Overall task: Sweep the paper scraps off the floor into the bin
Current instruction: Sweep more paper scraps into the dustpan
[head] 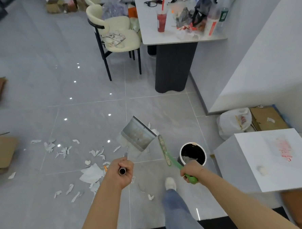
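Below, the left hand point(124, 171) grips the dustpan point(138, 133) handle, the right hand point(191, 170) grips a green broom point(165, 152). Pan and broom head meet beside the bin point(193, 154). Scraps point(93, 173) litter the floor point(74, 83) to the left.

A dustpan point(138, 133) sits ahead of the left hand point(122, 171), with a broom point(165, 153) just to its right and a bin point(193, 154) right of that. Paper scraps point(92, 174) lie across the floor point(74, 83) to the left; a table point(150, 33) and chair point(117, 35) stand behind.
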Motion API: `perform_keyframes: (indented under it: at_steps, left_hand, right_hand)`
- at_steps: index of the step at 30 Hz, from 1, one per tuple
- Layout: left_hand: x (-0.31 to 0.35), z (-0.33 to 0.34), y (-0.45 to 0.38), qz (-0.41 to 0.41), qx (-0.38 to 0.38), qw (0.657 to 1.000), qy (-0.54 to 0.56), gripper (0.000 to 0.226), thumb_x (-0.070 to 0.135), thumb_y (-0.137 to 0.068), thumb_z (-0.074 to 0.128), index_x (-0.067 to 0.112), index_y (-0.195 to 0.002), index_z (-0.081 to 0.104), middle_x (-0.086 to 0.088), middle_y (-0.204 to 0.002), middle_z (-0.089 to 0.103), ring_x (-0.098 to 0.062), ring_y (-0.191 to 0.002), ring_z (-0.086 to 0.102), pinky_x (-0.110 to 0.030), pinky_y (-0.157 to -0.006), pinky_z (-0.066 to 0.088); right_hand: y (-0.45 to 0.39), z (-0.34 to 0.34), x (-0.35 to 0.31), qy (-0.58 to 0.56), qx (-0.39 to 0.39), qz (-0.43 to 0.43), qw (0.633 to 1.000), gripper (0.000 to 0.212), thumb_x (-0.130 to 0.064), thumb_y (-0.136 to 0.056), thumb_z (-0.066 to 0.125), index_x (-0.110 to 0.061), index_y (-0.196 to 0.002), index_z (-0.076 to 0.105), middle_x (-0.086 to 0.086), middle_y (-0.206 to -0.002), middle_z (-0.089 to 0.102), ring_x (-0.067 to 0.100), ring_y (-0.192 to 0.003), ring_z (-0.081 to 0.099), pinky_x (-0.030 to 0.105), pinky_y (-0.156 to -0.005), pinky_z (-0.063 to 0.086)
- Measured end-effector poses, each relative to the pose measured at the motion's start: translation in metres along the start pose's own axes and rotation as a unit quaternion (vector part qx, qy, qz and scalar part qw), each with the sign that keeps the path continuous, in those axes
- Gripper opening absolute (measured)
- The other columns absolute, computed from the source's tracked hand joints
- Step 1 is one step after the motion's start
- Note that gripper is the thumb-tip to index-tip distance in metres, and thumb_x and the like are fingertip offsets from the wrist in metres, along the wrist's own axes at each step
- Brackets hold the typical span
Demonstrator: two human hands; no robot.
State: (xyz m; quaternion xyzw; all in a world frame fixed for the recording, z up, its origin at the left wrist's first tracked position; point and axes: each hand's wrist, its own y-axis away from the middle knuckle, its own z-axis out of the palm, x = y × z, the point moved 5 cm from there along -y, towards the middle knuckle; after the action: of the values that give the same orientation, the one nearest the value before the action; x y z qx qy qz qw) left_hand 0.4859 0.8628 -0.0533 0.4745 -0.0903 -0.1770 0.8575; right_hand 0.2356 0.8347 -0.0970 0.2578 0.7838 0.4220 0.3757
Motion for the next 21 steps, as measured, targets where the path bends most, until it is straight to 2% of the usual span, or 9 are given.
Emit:
perform_keyframes:
  at_steps: [2,4,5,7,10,12,15,18,21]
  left_hand:
    - [0.018,0.014,-0.014,0.009,0.0,1.0,0.019,0.034,0.009,-0.099,0.031,0.009,-0.069,0.048,0.001,-0.034,0.033,-0.005,-0.021,0.035,-0.009,-0.026,0.033]
    - [0.036,0.03,-0.031,0.02,0.002,0.999,0.035,0.048,0.009,-0.098,0.033,0.002,-0.056,0.054,0.001,-0.034,0.033,-0.005,-0.021,0.034,-0.008,-0.026,0.032]
    - [0.044,0.039,-0.037,0.026,0.006,0.999,0.038,0.052,0.009,-0.098,0.034,0.001,-0.052,0.055,0.001,-0.034,0.033,-0.005,-0.021,0.034,-0.008,-0.026,0.031]
    - [0.062,0.062,-0.058,0.039,0.021,0.998,0.052,0.041,0.01,-0.099,0.034,0.007,-0.061,0.05,0.001,-0.033,0.033,-0.005,-0.02,0.033,-0.008,-0.026,0.031]
    - [0.084,0.089,-0.082,0.047,0.032,0.995,0.085,0.03,0.011,-0.098,0.035,0.013,-0.069,0.039,0.001,-0.032,0.032,-0.005,-0.02,0.034,-0.008,-0.027,0.03]
    - [0.101,0.109,-0.105,0.053,0.034,0.993,0.103,0.03,0.011,-0.098,0.035,0.014,-0.068,0.038,0.001,-0.032,0.032,-0.005,-0.02,0.034,-0.008,-0.026,0.03]
    - [0.119,0.128,-0.137,0.052,0.036,0.988,0.14,0.027,0.013,-0.098,0.034,0.015,-0.072,0.037,0.002,-0.034,0.033,-0.005,-0.02,0.034,-0.009,-0.026,0.03]
    - [0.133,0.136,-0.159,0.058,0.032,0.984,0.165,0.025,0.015,-0.099,0.033,0.015,-0.075,0.037,0.002,-0.036,0.033,-0.006,-0.021,0.033,-0.01,-0.026,0.03]
    - [0.144,0.142,-0.174,0.061,0.04,0.981,0.182,0.027,0.016,-0.099,0.034,0.016,-0.073,0.036,0.002,-0.037,0.033,-0.006,-0.021,0.033,-0.009,-0.026,0.03]
  right_hand:
    - [-0.022,-0.009,-0.033,0.088,0.005,-0.018,0.996,0.026,0.0,-0.078,0.058,-0.01,-0.056,0.047,0.0,-0.045,0.054,0.018,-0.053,0.052,0.023,-0.051,0.042]
    - [-0.045,-0.022,-0.064,0.173,0.013,-0.033,0.984,0.031,-0.003,-0.078,0.059,-0.012,-0.051,0.046,-0.008,-0.028,0.045,0.012,-0.046,0.047,0.018,-0.043,0.034]
    - [-0.056,-0.029,-0.078,0.204,0.014,-0.038,0.978,0.031,-0.006,-0.08,0.059,-0.013,-0.052,0.046,-0.007,-0.032,0.046,0.012,-0.047,0.046,0.018,-0.041,0.031]
    - [-0.094,-0.048,-0.111,0.236,0.014,-0.046,0.971,0.026,-0.01,-0.082,0.06,-0.011,-0.059,0.049,0.0,-0.055,0.051,0.017,-0.058,0.05,0.019,-0.043,0.03]
    - [-0.141,-0.07,-0.15,0.258,0.029,-0.063,0.964,0.007,-0.01,-0.079,0.064,-0.009,-0.076,0.057,0.007,-0.079,0.059,0.02,-0.073,0.055,0.017,-0.045,0.033]
    - [-0.179,-0.08,-0.18,0.279,0.021,-0.07,0.958,0.006,-0.012,-0.079,0.063,-0.008,-0.084,0.062,0.008,-0.077,0.061,0.019,-0.074,0.057,0.017,-0.046,0.034]
    - [-0.227,-0.09,-0.217,0.294,0.002,-0.053,0.954,0.026,-0.011,-0.085,0.058,-0.003,-0.109,0.063,0.0,-0.053,0.061,0.015,-0.051,0.058,0.016,-0.042,0.037]
    - [-0.268,-0.091,-0.241,0.296,-0.01,-0.035,0.954,0.031,-0.012,-0.09,0.053,-0.004,-0.119,0.059,0.005,-0.072,0.062,0.015,-0.049,0.056,0.019,-0.042,0.041]
    - [-0.3,-0.081,-0.246,0.32,-0.012,-0.036,0.947,0.032,-0.013,-0.091,0.048,-0.002,-0.12,0.059,0.003,-0.066,0.057,0.014,-0.051,0.053,0.018,-0.041,0.036]
